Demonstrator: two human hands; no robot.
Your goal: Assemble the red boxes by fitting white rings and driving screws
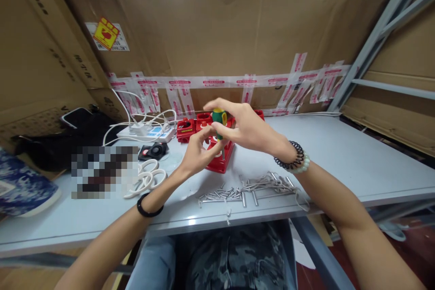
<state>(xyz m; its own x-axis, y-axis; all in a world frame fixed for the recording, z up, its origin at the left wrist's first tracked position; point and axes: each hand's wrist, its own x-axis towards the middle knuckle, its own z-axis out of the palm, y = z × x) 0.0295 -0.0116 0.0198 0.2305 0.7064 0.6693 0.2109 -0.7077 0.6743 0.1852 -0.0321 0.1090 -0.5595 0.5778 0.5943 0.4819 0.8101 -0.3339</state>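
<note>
A screwdriver point(219, 118) with a green and yellow handle stands upright, shaft down, over a red part point(219, 165). My right hand point(246, 122) grips the handle from above and the right. Lower down, the thumb and fingers of my left hand point(200, 152) close around the bottom of the handle and the shaft. The tip of the shaft points at the red part, but the exact contact is too small to make out. Behind my hands are more red parts point(186, 130), partly covered by my fingers.
Metal screws point(224, 194) and corded pins point(268, 183) lie near the table's front edge. White rings point(149, 180) and a small black fan point(154, 150) are to the left, before a power strip point(149, 133) with cables. Cardboard point(210, 31) walls the back; a metal frame point(377, 31) stands right.
</note>
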